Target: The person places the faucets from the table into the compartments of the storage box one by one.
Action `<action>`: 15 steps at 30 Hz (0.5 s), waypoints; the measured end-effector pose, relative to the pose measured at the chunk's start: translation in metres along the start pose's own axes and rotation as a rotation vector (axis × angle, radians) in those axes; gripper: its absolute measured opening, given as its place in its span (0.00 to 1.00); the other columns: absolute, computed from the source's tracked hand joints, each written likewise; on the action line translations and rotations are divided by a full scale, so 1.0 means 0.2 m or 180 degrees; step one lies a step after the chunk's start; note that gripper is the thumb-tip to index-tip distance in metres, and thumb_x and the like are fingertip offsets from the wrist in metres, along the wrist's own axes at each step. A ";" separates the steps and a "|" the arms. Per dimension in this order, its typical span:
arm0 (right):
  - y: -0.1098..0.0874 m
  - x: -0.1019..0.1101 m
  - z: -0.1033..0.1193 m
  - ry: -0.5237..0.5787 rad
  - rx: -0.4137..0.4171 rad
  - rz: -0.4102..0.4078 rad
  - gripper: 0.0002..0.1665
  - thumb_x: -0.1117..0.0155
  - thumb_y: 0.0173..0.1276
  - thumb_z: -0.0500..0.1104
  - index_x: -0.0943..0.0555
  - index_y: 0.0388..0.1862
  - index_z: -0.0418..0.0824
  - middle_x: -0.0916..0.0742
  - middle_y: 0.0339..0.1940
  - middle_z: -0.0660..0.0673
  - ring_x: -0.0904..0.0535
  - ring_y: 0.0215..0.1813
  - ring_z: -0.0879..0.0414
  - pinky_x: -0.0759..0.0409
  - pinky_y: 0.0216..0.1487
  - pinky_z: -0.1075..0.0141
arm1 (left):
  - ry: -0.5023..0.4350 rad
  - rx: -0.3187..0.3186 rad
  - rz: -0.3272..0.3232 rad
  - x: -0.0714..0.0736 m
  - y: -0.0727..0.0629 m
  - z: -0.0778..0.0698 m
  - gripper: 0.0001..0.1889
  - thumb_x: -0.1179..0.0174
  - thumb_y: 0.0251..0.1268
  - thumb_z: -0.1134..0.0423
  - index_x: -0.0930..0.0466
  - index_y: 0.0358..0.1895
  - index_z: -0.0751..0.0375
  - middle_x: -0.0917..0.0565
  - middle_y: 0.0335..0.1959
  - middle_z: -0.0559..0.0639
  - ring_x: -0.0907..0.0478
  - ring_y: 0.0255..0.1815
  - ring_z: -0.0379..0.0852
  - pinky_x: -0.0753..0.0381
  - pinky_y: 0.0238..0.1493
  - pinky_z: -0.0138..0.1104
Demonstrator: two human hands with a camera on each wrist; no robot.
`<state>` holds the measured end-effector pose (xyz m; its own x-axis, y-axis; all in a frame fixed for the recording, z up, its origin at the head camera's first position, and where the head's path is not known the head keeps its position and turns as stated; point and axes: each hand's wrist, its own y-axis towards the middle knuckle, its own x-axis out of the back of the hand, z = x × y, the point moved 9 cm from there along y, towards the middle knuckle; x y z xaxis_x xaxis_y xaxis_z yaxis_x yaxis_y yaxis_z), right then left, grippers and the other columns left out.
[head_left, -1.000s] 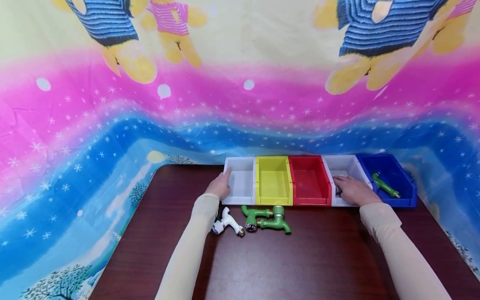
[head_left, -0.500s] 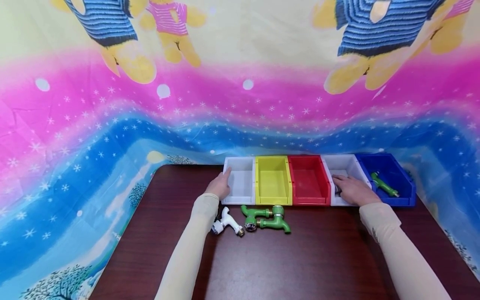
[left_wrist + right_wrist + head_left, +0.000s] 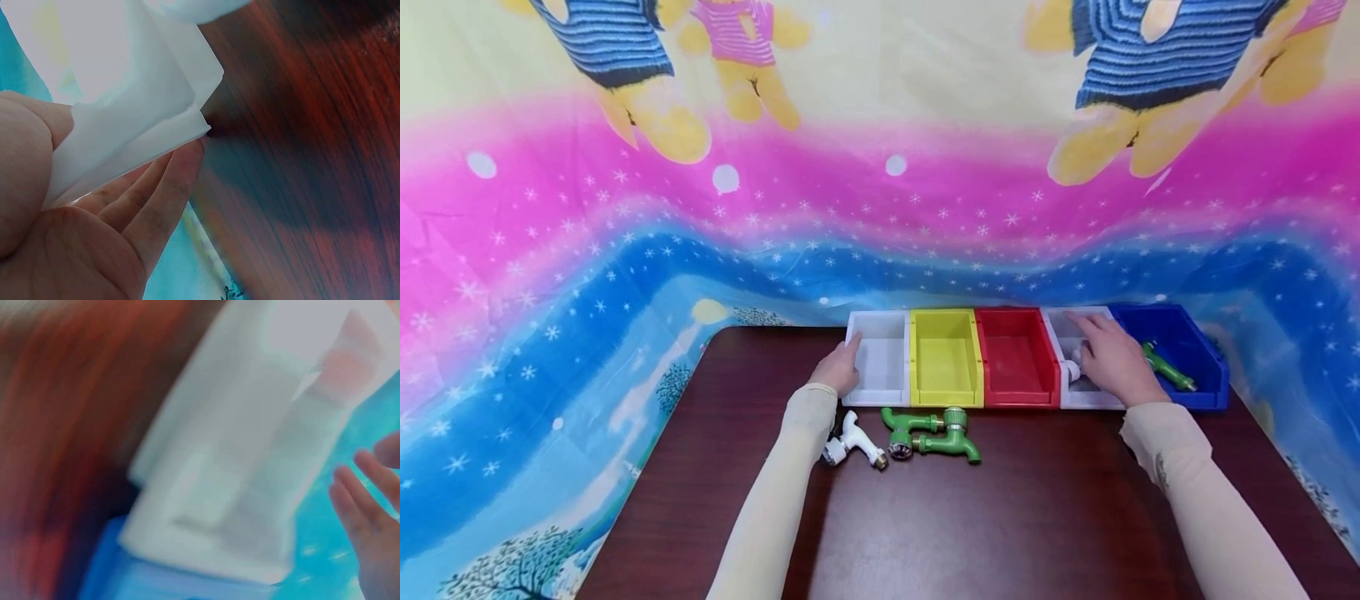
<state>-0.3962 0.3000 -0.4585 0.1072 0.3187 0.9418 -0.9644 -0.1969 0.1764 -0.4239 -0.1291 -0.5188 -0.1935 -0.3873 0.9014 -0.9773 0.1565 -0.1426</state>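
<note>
My left hand (image 3: pixel 838 368) grips the side wall of the leftmost white bin (image 3: pixel 880 362); in the left wrist view the thumb lies over the wall and the fingers (image 3: pixel 165 200) lie along its outside. The right hand (image 3: pixel 1116 358) is over the other white bin (image 3: pixel 1097 402), fingers extended and holding nothing. Partly behind it, a white tap (image 3: pixel 1072 371) lies in that bin. In the blurred right wrist view, the fingers are spread apart from the bin (image 3: pixel 212 487). A green tap (image 3: pixel 1168 369) rests in the blue bin (image 3: pixel 1210 379), close to the right hand.
Between the white bins stand a yellow bin (image 3: pixel 947 362) and a red bin (image 3: pixel 1018 362). In front of the row, a white tap (image 3: pixel 854 442) and two green taps (image 3: pixel 902 429) lie on the dark wooden table (image 3: pixel 985 533). A printed cloth (image 3: pixel 880 208) hangs behind.
My right hand has let go of the white tap in the right-hand white bin and lifted toward the back, its fingers straightening. The left hand keeps its grip on the leftmost bin.
</note>
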 end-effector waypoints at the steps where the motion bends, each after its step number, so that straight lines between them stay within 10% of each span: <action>1: 0.00 0.03 0.05 -0.0018 0.0068 -0.0177 0.35 0.41 0.74 0.36 0.33 0.80 0.40 0.25 0.69 0.29 0.29 0.68 0.30 0.26 0.61 0.28 | 0.0008 -0.0004 0.0008 0.00 0.00 0.00 0.38 0.51 0.77 0.71 0.52 0.86 0.52 0.38 0.81 0.65 0.31 0.76 0.60 0.26 0.73 0.51; 7: -0.03 0.12 0.42 0.0082 0.0590 -0.0755 0.28 0.35 0.73 0.40 0.23 0.71 0.41 0.18 0.60 0.35 0.21 0.59 0.37 0.17 0.54 0.39 | -0.0049 0.0053 0.0043 -0.01 0.01 0.02 0.38 0.51 0.78 0.70 0.53 0.86 0.50 0.41 0.83 0.63 0.34 0.78 0.60 0.29 0.74 0.52; 15: -0.11 0.00 0.79 0.0153 0.1411 -0.0638 0.19 0.27 0.67 0.41 0.14 0.57 0.42 0.15 0.49 0.44 0.16 0.45 0.50 0.12 0.43 0.53 | -0.0067 0.0042 0.0046 -0.01 0.00 0.01 0.38 0.51 0.78 0.70 0.53 0.86 0.50 0.40 0.82 0.63 0.32 0.77 0.60 0.27 0.73 0.52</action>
<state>-0.3372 0.1588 -0.4169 0.2589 0.4313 0.8643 -0.7291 -0.4996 0.4678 -0.4245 -0.1295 -0.5214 -0.2093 -0.4043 0.8904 -0.9754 0.1503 -0.1610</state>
